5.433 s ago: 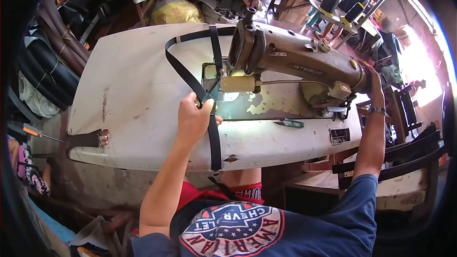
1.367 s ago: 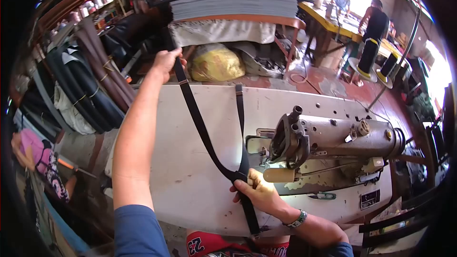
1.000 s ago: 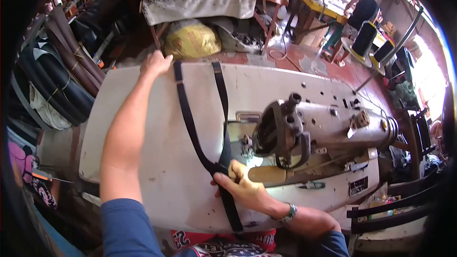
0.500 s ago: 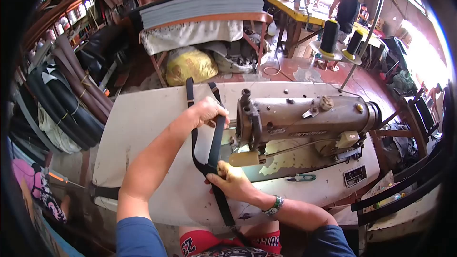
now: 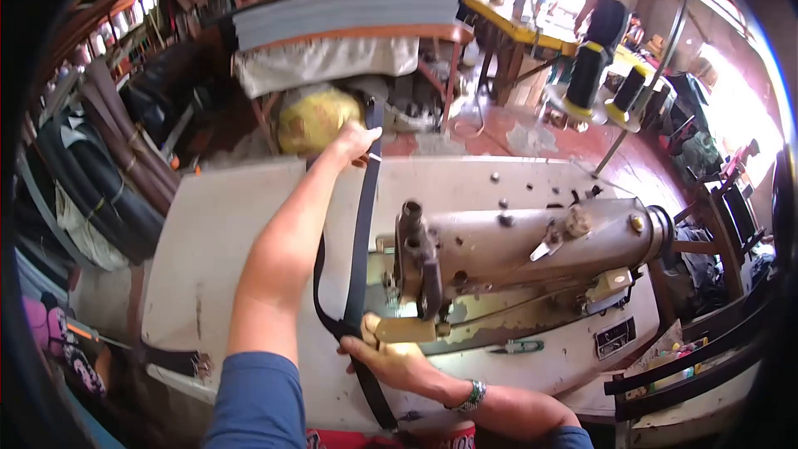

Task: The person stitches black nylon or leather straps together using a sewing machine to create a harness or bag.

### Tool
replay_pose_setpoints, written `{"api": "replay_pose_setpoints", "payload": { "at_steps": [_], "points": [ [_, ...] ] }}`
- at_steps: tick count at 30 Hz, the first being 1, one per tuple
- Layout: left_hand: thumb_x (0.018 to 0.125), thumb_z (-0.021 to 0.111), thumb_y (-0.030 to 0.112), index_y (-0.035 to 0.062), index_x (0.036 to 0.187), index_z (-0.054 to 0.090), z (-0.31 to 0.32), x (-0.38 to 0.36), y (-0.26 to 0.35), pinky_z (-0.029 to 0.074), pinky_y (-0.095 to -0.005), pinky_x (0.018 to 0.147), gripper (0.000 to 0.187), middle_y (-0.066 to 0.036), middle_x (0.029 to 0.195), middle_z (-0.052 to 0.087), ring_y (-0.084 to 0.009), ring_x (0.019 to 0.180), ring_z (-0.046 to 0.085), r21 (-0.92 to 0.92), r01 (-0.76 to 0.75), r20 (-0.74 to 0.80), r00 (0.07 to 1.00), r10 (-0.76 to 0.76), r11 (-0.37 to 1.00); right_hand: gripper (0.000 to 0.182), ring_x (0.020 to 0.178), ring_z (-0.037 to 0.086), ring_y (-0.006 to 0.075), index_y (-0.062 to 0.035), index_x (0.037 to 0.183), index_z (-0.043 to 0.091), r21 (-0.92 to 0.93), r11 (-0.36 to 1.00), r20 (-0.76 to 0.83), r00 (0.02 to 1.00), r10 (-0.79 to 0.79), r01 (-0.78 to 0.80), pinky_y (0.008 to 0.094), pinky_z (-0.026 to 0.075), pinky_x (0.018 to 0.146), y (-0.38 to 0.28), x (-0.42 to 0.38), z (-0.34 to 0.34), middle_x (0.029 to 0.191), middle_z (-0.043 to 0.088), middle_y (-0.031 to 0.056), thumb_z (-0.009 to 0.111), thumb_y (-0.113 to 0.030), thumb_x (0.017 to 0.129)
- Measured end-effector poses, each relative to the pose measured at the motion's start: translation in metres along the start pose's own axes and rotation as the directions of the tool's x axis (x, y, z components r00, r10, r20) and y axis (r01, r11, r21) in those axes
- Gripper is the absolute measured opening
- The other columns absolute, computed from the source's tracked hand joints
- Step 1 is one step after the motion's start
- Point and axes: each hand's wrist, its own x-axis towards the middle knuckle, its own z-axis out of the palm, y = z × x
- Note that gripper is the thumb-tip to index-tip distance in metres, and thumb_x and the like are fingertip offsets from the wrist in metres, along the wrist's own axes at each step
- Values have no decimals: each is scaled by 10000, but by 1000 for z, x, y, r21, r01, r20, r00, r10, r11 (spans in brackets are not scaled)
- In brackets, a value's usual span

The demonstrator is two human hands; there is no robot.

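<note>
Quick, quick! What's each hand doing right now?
Left hand: closed, holding the black strap near its far end.
Right hand: closed, pinching the same strap where its bands meet.

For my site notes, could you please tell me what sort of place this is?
Probably a sewing workshop, judging by the sewing machine, the black thread spools and the rolls of material at left.

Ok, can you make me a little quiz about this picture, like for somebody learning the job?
1. True or false: the left hand rests on the sewing machine.
2. What does the right hand hold? (a) the green snips, (b) the black strap, (c) a spool.
3. How many big black spools stand beyond the sewing machine?

Key: 1. False, it grips the black strap. 2. b. 3. Two.
</note>
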Motion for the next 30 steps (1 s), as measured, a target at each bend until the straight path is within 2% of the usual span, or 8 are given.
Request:
{"api": "replay_pose_setpoints", "payload": {
  "at_steps": [2,6,10,14,18,24,27,30],
  "points": [
    [864,698,440,-11,1165,673,-4,23,-43,568,-468,901,543,-262,1033,729,-394,1023,710,606,-250,-10,947,321,755,303,722,732,146,10,973,538,-26,999,-32,999,-38,37,291,545,607,16,3,0,869,723,70,650,-265,1031],
    [917,702,379,-15,1026,716,-38,-98,-23,558,-410,808,410,-211,973,746,-316,890,725,531,-448,-40,834,550,719,306,778,725,147,-18,928,498,108,993,-21,999,42,-40,274,560,600,-3,2,-1,904,705,81,606,-273,1057],
    [947,702,193,-15,888,686,-58,-266,-45,465,-304,613,217,-38,701,649,-93,652,554,305,-339,-49,928,370,890,270,1008,695,152,-21,908,468,171,984,22,999,41,-44,300,646,667,6,6,-1,903,517,45,554,-215,1075],
    [985,679,200,-11,1093,713,-9,-385,-70,497,-251,596,239,-38,830,711,-91,690,636,-154,111,16,994,-109,982,221,702,603,73,-50,1019,547,-139,985,1,994,107,-106,251,492,603,-12,-1,-8,779,563,-17,585,-262,1066],
    [953,734,238,-48,1108,669,27,-398,-59,477,-243,567,331,-41,806,692,-89,659,622,-305,73,-151,981,-124,950,253,658,501,56,-45,932,563,-182,968,-76,979,-187,171,242,469,596,11,1,-4,716,501,-36,598,-263,1055],
    [920,746,199,-47,940,634,48,-376,-87,477,-285,642,271,-39,781,624,-106,709,558,-288,-101,-301,954,10,952,261,625,553,75,-20,921,633,-212,977,-96,995,-6,-14,273,474,587,-1,-18,-10,690,575,5,624,-257,1029],
    [981,663,155,-30,1016,560,45,-380,-86,530,-291,591,214,-91,802,666,-139,661,628,-377,-111,-288,958,-2,919,297,580,579,117,16,906,683,-501,861,-204,955,-213,85,312,479,569,-14,-45,-13,644,600,88,651,-266,995],
    [1030,565,119,-5,1091,448,40,-391,-79,586,-324,526,182,-201,894,724,-221,613,706,-499,-68,-206,978,-42,864,245,680,658,367,18,889,700,-738,662,-225,878,-424,131,451,521,635,-13,-47,-18,696,640,216,609,-198,964]
  ]
}}
